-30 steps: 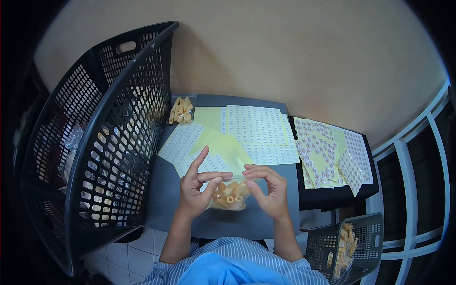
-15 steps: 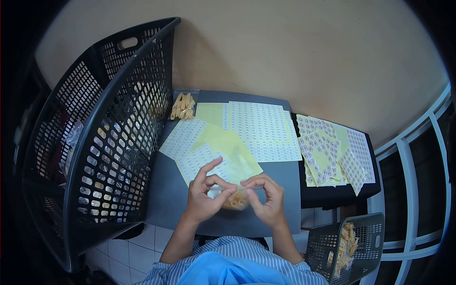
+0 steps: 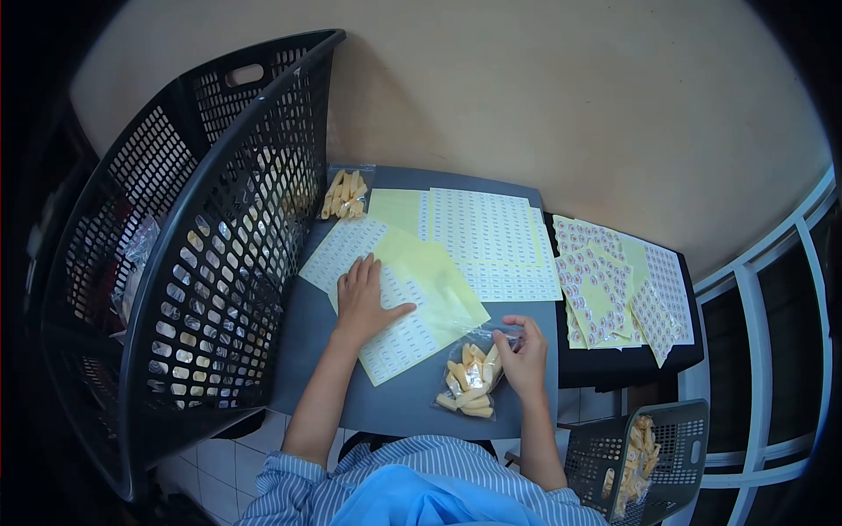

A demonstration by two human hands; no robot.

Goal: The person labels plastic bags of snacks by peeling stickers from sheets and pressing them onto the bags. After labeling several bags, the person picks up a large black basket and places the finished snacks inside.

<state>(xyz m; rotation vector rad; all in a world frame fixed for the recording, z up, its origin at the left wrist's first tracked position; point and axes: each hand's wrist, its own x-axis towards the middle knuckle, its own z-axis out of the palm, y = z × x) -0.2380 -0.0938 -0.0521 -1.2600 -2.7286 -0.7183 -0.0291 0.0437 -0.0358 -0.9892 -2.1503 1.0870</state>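
My left hand [image 3: 366, 307] lies with fingers spread on a sheet of small printed labels [image 3: 402, 349], pressing or resting on it. That sheet overlaps a yellowish backing sheet [image 3: 434, 285]. On the grey table's near right part is a clear plastic bag of pale yellow tube-shaped snacks [image 3: 472, 379]. My right hand [image 3: 526, 358] pinches the upper right edge of this bag between thumb and fingers. The bag lies on the tabletop with its snacks at the lower end.
A large dark perforated basket [image 3: 263, 98] stands at left with packs inside. Another snack bag [image 3: 344, 195] lies at the back. More label sheets [image 3: 487, 232] and round-sticker sheets [image 3: 596, 280] are to the right. A smaller basket [image 3: 682, 419] holds snack packs at lower right.
Both hands were together at the bag's top edge. My left hand has let go and moved up-left onto the label sheet; the bag now lies on the table, held by my right hand.
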